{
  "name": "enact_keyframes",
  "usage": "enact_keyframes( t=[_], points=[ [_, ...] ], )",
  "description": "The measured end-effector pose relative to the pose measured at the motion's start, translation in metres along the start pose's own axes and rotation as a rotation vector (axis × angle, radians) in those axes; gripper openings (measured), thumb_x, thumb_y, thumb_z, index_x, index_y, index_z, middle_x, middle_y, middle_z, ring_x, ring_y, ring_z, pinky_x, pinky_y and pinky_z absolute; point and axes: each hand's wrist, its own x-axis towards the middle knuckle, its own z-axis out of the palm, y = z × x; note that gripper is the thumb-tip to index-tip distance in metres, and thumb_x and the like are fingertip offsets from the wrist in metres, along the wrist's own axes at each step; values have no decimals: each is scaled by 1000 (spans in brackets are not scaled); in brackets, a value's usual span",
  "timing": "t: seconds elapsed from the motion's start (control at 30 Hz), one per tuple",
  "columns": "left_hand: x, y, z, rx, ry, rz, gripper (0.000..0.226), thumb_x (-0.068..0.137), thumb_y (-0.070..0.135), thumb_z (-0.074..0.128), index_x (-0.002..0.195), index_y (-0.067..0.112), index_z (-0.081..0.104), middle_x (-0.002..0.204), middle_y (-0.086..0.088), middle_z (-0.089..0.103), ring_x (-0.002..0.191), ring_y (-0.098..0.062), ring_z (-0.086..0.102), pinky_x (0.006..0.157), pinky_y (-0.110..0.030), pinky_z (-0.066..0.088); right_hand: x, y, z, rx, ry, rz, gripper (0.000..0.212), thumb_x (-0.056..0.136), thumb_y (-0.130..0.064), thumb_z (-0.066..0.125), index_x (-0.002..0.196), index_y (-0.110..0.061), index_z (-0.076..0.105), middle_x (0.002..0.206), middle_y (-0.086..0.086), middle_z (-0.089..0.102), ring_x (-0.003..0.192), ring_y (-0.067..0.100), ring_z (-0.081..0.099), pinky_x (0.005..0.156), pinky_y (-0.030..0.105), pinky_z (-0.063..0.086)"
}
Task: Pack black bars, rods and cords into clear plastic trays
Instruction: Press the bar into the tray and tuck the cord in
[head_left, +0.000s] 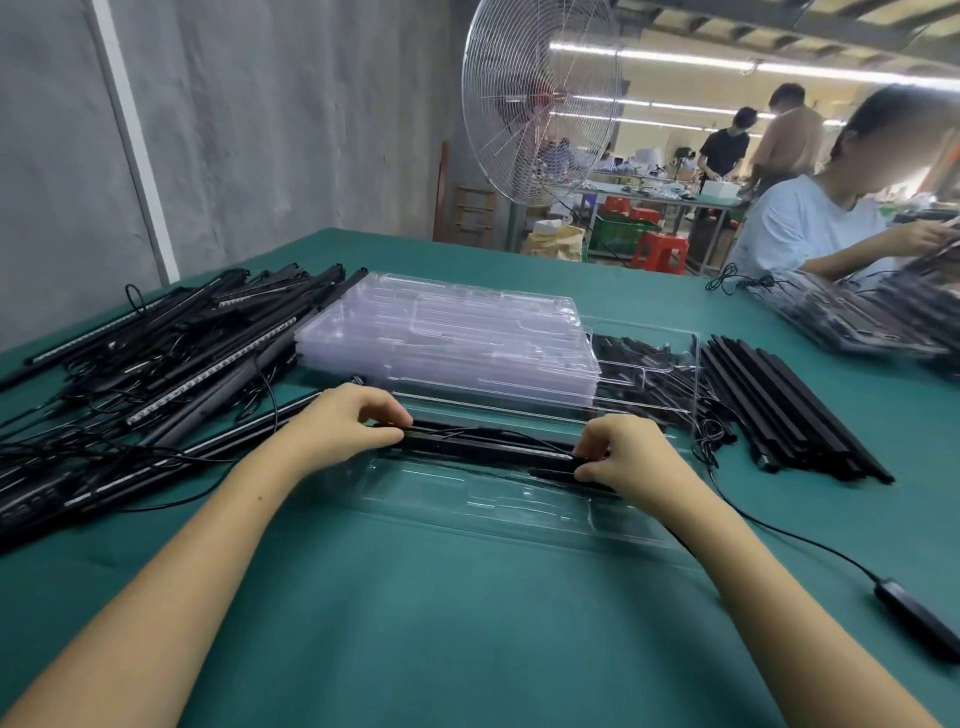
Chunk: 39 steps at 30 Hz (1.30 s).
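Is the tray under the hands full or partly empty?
Partly empty. The clear tray holds a black bar along its far side; its near compartments show only the green tablecloth through them.

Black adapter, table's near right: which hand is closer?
Right. The right hand grips the bar at the end toward the adapter; the left hand grips its opposite end.

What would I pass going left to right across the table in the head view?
Tangled pile of black bars, left hand, held black bar, right hand, row of black rods, cord's black box.
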Motion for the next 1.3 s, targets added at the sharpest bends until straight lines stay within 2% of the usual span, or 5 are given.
enact_keyframes(
  t=[0.33, 0.5, 0.7, 1.07, 1.3],
  points=[
    [0, 3, 10, 241, 85, 52, 21, 84, 24, 68, 73, 41, 63, 83, 22, 62, 84, 8, 53, 69, -16, 36, -1, -3, -1, -31, -120, -43, 13, 78, -20, 73, 88, -12, 69, 71, -11, 56, 65, 3, 51, 50, 3, 33],
    [1, 4, 17, 330, 148, 103, 4, 88, 29, 63, 89, 30, 67, 86, 16, 60, 86, -5, 56, 76, -26, 43, -2, -4, -3, -32, -159, -28, 12, 78, -24, 74, 81, -17, 65, 68, -14, 54, 61, -2, 48, 50, 9, 35],
    [7, -5, 24, 465, 82, 93, 31, 96, 33, 49, 126, 32, 58, 126, 11, 56, 106, -16, 43, 99, -34, 36, -2, -2, 0, -49, -116, 6, 18, 77, -26, 76, 76, -23, 58, 67, -16, 51, 62, -2, 46, 50, 16, 31],
    [11, -11, 30, 431, 96, 23, 30, 95, 43, 45, 121, 37, 59, 123, 13, 55, 111, -15, 39, 100, -37, 33, 1, -1, 4, -26, -90, 59, 16, 77, -22, 75, 79, -19, 60, 78, -4, 60, 77, 15, 56, 70, 27, 48],
    [11, -15, 32, 431, 122, 29, 25, 90, 52, 47, 110, 43, 60, 115, 15, 57, 102, -13, 37, 96, -37, 35, -3, -1, -2, 24, -210, 42, 18, 74, -23, 78, 75, -15, 62, 74, -3, 61, 70, 13, 55, 55, 17, 41]
  ],
)
